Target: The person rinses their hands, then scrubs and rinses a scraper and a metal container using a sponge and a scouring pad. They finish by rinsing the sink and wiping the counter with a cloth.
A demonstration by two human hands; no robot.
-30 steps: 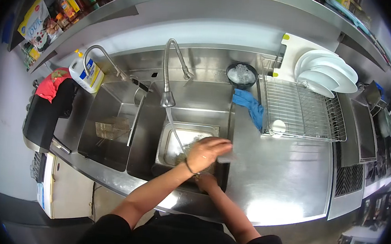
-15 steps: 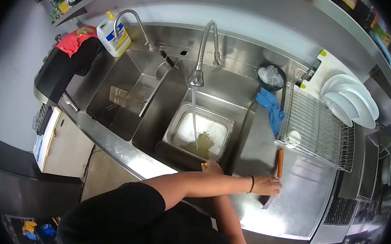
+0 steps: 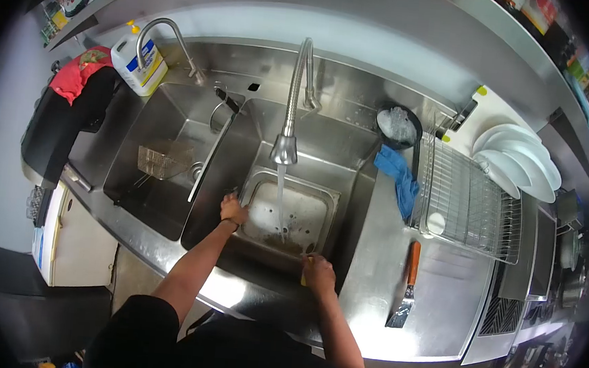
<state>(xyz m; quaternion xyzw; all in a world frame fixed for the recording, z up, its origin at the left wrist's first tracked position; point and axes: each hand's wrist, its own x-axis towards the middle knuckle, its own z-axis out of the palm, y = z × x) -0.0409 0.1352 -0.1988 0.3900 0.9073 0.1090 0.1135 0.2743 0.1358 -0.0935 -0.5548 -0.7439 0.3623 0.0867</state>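
A rectangular metal pan [image 3: 293, 177] sits in the right-hand sink basin, with dark bits scattered in the water on its bottom. My left hand [image 3: 234, 210], wearing a dark band at the wrist, grips the pan's left rim. At the front right corner of the pan, my right hand [image 3: 320, 276] is closed around a yellow sponge [image 3: 305, 276], mostly hidden by the fingers. Water runs into the pan from the spray faucet [image 3: 284, 148]. A metal spatula [image 3: 404, 305] with an orange-brown handle lies on the steel counter to the right.
In the left basin are a wire basket [image 3: 163, 162] and a long-handled utensil [image 3: 206, 163]. A blue cloth [image 3: 397, 178], a dark bowl [image 3: 398, 126] and a wire dish rack [image 3: 469, 205] with white plates [image 3: 518, 160] stand right. A soap jug [image 3: 140, 64] is back left.
My left hand has let go of the spatula on the right counter and moved left to the pan's rim. My right hand stays near the pan's front right corner. The camera view has shifted slightly.
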